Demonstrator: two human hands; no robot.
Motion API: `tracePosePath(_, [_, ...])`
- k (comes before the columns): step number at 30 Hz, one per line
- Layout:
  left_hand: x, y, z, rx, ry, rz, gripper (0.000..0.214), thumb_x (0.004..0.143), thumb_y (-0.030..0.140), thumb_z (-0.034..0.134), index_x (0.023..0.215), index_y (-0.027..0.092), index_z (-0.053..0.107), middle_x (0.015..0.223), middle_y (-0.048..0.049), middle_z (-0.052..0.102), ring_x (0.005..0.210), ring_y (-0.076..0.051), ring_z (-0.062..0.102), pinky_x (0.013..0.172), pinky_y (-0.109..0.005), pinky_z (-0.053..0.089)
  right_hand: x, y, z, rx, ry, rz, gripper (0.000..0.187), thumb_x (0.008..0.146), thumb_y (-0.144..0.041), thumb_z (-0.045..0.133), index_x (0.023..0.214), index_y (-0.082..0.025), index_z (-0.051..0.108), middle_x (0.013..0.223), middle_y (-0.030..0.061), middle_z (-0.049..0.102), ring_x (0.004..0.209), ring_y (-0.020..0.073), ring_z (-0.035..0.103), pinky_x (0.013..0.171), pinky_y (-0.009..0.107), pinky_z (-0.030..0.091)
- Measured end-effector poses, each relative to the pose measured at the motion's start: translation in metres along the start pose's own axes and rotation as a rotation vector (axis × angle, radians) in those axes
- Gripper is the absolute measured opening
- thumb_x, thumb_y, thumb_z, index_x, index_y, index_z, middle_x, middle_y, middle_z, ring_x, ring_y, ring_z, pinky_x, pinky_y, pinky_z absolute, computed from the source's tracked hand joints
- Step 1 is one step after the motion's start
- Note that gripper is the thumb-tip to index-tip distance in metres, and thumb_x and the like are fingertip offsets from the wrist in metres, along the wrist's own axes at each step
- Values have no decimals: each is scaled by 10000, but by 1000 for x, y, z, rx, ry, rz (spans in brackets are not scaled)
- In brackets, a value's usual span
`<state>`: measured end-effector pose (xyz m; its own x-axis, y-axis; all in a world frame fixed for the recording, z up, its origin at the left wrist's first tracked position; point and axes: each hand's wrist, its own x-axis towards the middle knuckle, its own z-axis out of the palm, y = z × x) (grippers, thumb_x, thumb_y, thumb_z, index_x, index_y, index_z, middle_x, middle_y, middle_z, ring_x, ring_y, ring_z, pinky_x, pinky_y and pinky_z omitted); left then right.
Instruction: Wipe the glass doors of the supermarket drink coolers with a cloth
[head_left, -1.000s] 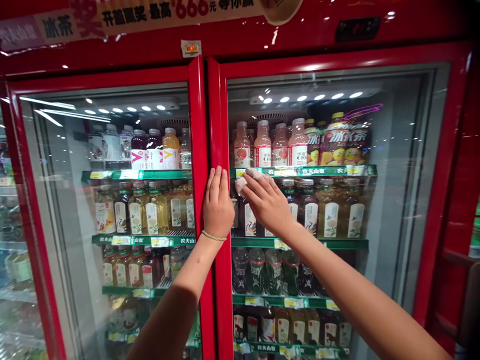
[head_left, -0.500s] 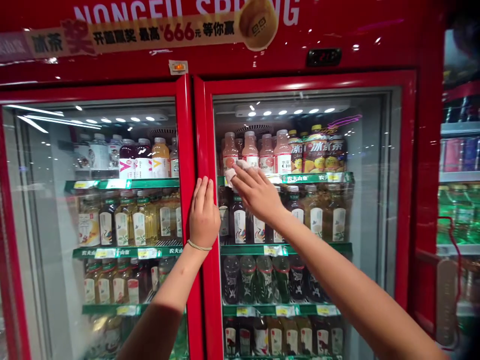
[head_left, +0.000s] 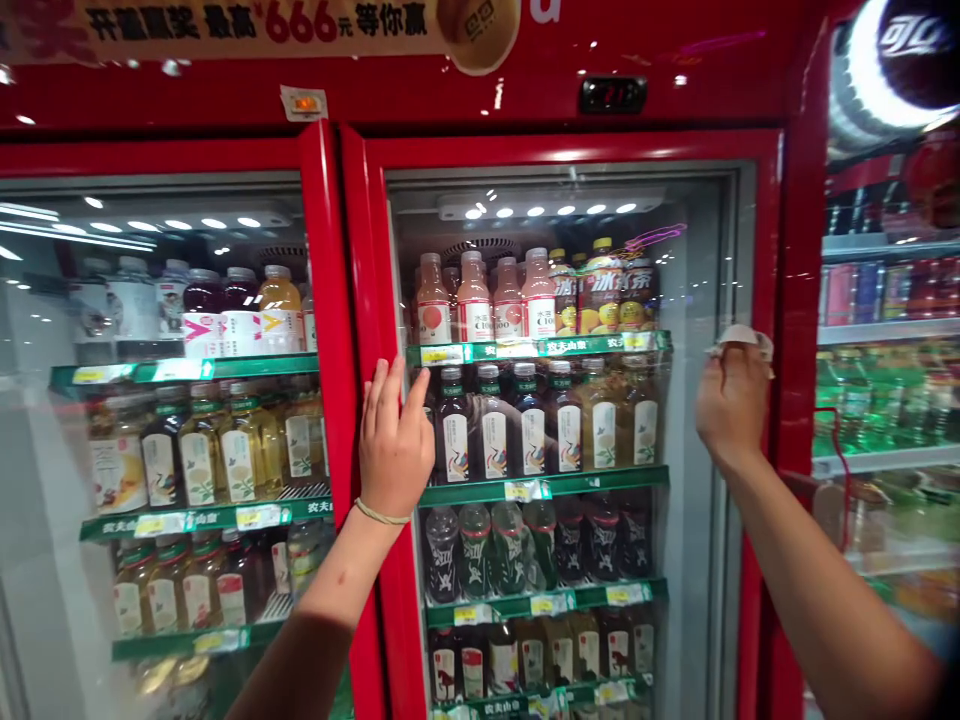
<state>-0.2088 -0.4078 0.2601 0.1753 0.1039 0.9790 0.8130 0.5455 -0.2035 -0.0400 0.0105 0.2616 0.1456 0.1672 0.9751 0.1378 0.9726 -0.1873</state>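
My left hand (head_left: 396,435) lies flat with fingers apart on the red door frame (head_left: 367,260) of the right-hand drinks fridge; a thin band circles its wrist. My right hand (head_left: 731,410) is closed on a white cloth (head_left: 742,338), pressed at the right edge of the glass door (head_left: 697,270). Part of the cloth is hidden behind the fingers, and whether it is fabric or tissue I cannot tell. Behind the glass, bottled drinks (head_left: 525,420) stand upright on shelves with green front strips (head_left: 540,484).
To the left is a second red-framed fridge door (head_left: 319,250) with more bottles behind it. Above sit a lit orange switch (head_left: 305,104) and a small red-digit display (head_left: 613,95). Another drinks cooler (head_left: 885,330) with a red handle (head_left: 844,480) stands at the right.
My right hand has moved with the white cloth from the upper left of the glass to its right edge. My left hand stays on the frame, its fingers now more spread. The view has shifted right.
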Motion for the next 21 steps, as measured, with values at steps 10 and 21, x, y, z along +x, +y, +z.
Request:
tracePosePath(10, [-2,125,58,-175,-135,114,473,964,127,558,1428,218,563,1547,-149,535,1539,-315,387,1235,-615,388,-34,-8,-17,-20,-427,-425,677,907,-156,457,1562,-317,401,1739,50,248,1603,311,239,1250,619,347])
tracePosePath(21, [3,241,124,-330,-164,91,465,955,108,559,1411,204,574,1525,-146,551,1540,-295,390,1253,-552,401,-29,56,-40,132,-273,-300,657,1030,-151,374,1637,-373,260,1658,84,422,1571,274,323,1244,610,369])
